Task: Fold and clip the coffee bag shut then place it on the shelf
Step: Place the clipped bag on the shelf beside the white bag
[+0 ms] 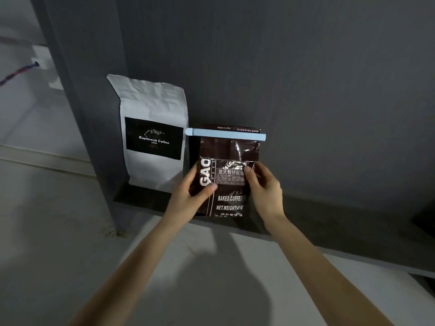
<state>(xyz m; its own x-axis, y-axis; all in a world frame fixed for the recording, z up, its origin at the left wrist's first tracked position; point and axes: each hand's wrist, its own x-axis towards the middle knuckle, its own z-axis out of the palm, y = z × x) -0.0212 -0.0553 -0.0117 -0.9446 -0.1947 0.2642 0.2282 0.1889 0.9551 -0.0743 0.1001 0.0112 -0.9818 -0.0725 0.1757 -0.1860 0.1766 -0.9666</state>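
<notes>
A dark brown coffee bag (pixel 229 198) stands upright on the dark grey shelf (pixel 329 220), its top folded over. A light blue clip (pixel 226 133) runs across the fold and sticks out on both sides. My left hand (pixel 188 196) grips the bag's left edge, thumb on the front. My right hand (pixel 263 187) holds the right edge, thumb pressed on the label. The bag's bottom rests at the shelf's front edge.
A white coffee bag (pixel 153 132) with a black label stands on the shelf just left of the brown one. A grey upright panel (pixel 77 90) bounds the shelf on the left. A pale surface (pixel 200 267) lies below the shelf.
</notes>
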